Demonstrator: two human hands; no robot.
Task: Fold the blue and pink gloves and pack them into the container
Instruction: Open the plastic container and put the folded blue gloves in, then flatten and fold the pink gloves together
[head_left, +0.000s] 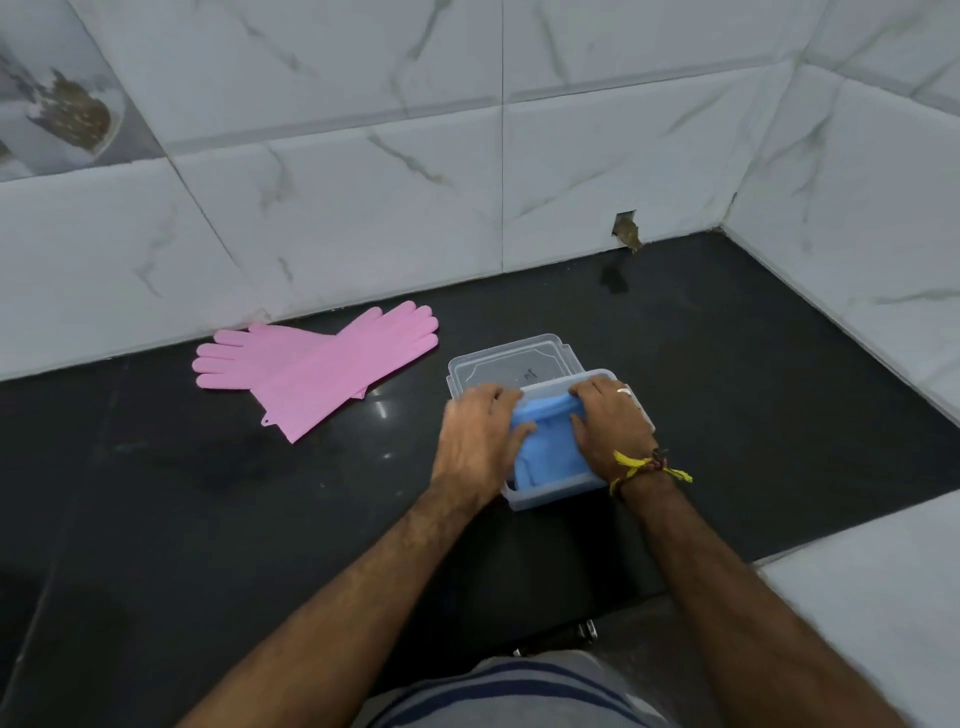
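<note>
The folded blue gloves (548, 452) lie inside a clear plastic container (550, 496) on the black counter. My left hand (480, 434) presses on their left side and my right hand (610, 428) on their right side, fingers curled over the far edge of the bundle. The container's clear lid (511, 364) lies flat just behind it. Two pink gloves (317, 366) lie crossed and unfolded on the counter to the left, near the wall.
The black counter (208, 519) meets white marble-patterned wall tiles (363, 208) at the back and right. A small hole in the tile (626, 228) is at the back. A white ledge (872, 597) is at the near right.
</note>
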